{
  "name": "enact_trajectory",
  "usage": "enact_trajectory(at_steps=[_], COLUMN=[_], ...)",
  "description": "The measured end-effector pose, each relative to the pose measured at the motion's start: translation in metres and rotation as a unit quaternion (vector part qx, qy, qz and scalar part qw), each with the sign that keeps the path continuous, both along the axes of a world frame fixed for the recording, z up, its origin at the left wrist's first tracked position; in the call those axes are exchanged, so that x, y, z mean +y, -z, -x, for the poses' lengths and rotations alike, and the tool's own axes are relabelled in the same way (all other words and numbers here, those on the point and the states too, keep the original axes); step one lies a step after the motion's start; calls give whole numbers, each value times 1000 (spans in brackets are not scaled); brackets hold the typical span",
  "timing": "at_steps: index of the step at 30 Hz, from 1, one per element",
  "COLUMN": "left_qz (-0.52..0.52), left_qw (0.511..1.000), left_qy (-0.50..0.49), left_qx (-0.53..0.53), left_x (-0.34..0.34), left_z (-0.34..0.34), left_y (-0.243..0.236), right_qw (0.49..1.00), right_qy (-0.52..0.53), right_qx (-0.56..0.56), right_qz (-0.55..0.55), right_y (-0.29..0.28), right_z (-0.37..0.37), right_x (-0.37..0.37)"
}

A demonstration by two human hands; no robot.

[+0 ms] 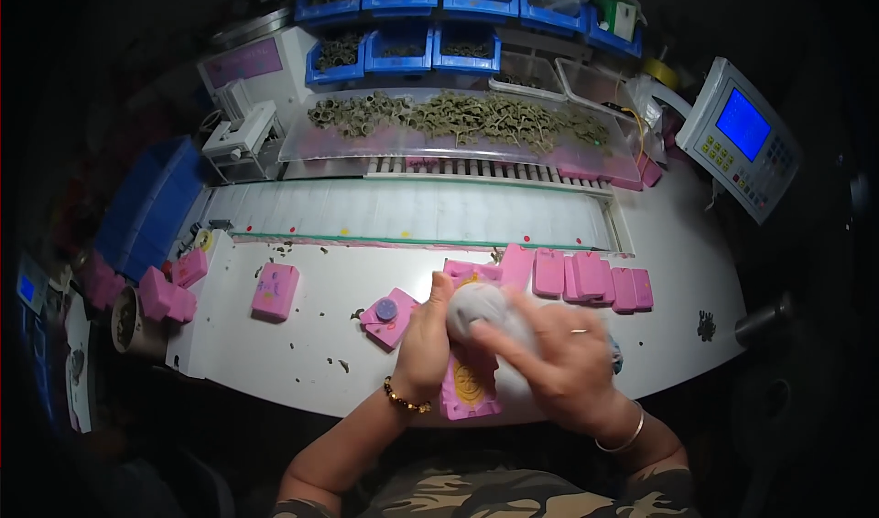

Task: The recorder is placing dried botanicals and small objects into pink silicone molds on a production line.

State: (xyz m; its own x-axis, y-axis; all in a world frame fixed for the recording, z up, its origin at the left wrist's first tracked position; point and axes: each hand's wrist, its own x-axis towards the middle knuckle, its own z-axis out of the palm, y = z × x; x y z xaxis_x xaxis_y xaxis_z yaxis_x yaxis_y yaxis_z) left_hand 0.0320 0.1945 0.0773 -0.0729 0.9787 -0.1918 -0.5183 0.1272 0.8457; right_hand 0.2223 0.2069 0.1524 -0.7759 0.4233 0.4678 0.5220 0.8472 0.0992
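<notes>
Near the front edge of the table, my left hand (pixel 424 339) is closed around the side of an opened pink rubber mould (pixel 470 392) with yellow marks on its inner face. My right hand (pixel 563 362) grips a rounded greyish-white cloth pouch (pixel 490 309), slightly blurred, held over the mould and hiding its middle. To the left of my left hand lies another pink mould (pixel 400 335) with a small blue-grey round piece (pixel 385 309) on it. A pink block (pixel 276 291) with faint marks lies farther left.
Several pink blocks (pixel 586 276) stand in a row behind my right hand. Across the table runs a pale conveyor (pixel 412 214); beyond it a clear tray (pixel 298 143) holds greenish branched pieces. Blue bins (pixel 400 49) line the back. A keypad panel (pixel 740 138) stands right, a blue crate (pixel 146 207) left.
</notes>
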Motion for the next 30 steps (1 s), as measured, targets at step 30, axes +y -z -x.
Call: enact_trajectory(at_steps=[30], left_qz=[-184], left_qw=[911], left_qy=[-358], left_qx=[-91], left_x=[-18], left_z=[86], left_y=[-66], right_qw=[984], right_qy=[7], right_qx=[-79], right_qz=[159], right_y=[46], right_z=[-11], right_x=[26])
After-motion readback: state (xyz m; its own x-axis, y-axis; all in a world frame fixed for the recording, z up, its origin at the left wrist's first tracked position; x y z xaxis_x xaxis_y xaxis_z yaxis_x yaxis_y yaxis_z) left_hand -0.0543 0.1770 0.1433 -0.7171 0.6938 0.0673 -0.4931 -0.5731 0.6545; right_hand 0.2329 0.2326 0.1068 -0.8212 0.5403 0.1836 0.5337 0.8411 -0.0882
